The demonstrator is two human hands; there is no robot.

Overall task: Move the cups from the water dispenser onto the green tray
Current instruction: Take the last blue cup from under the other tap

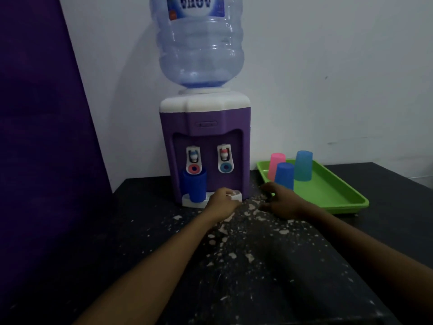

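Note:
A purple and white water dispenser [205, 141] stands at the back of the dark table. A dark blue cup [195, 185] sits upright on its white drip tray [187, 201], under the left tap. My left hand [222, 202] rests at the drip tray's right side, fingers curled, just right of that cup and not touching it. My right hand [281, 200] hovers with fingers apart at the near left corner of the green tray [328, 191]. On the tray stand three upside-down cups: pink [276, 164], blue [284, 175] and teal [303, 165].
A large water bottle [200, 41] sits on top of the dispenser. The black table [234, 266] is speckled with white flecks. A purple panel [42, 125] rises at the left, a white wall behind.

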